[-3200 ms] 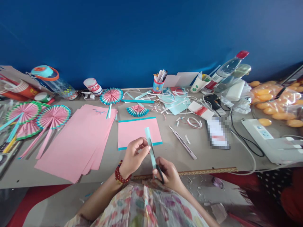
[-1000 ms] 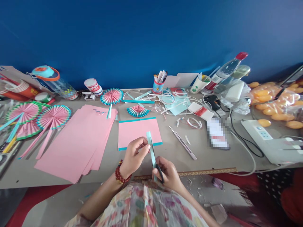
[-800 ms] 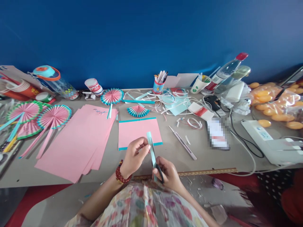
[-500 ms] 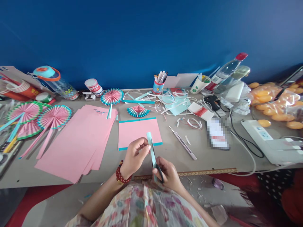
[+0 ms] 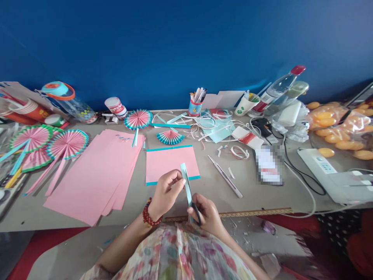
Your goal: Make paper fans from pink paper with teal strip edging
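Note:
Between thumb and fingers, my left hand (image 5: 170, 188) pinches a narrow light-blue paper strip (image 5: 188, 191) near its upper end. My right hand (image 5: 205, 214) is closed around the handle of a pair of black-handled scissors (image 5: 197, 213). The scissor blades point up and away from me and lie alongside the strip; whether they touch it I cannot tell. Just beyond both hands, a pink paper sheet (image 5: 171, 161) with teal edges lies flat on the table. Behind that sheet rests a small pleated pink-and-teal paper fan (image 5: 170, 137).
Pink sheets (image 5: 96, 175) are stacked on the left beside several round paper fans (image 5: 67, 144). A craft knife (image 5: 225, 177) lies to the right of my hands. Paper scraps and string, a pen cup (image 5: 195, 107), a bottle (image 5: 276, 89) and a power strip (image 5: 322, 165) stand farther off.

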`<state>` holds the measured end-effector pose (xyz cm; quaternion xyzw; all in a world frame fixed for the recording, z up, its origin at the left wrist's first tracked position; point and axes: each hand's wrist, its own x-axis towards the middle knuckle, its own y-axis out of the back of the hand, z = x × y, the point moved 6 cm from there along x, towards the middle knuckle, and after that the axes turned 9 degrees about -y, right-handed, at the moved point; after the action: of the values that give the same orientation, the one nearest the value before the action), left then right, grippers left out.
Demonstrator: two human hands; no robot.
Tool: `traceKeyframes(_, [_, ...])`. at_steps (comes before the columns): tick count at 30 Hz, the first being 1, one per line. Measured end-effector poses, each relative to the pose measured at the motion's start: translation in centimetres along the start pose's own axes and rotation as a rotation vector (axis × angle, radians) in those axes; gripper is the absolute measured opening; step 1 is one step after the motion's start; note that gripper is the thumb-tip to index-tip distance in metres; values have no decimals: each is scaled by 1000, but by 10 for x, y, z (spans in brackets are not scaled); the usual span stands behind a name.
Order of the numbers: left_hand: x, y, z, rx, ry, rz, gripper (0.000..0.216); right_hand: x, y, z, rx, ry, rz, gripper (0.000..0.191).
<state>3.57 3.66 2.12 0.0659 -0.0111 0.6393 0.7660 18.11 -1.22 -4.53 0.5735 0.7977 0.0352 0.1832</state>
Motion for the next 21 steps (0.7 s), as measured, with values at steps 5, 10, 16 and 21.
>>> traceKeyframes(5, [3, 3, 3, 12, -24, 8, 26, 1, 0, -1, -29, 8, 6, 41])
traceKeyframes(10, [9, 10, 4, 8, -43, 52, 27, 2, 0, -4, -48, 35, 23, 44])
traceKeyframes(16, [6, 11, 4, 3, -53, 35, 26, 2, 0, -6, -52, 45, 28, 45])
traceKeyframes(21, [7, 11, 3, 8, -60, 42, 25, 2, -2, -3, -17, 21, -1, 42])
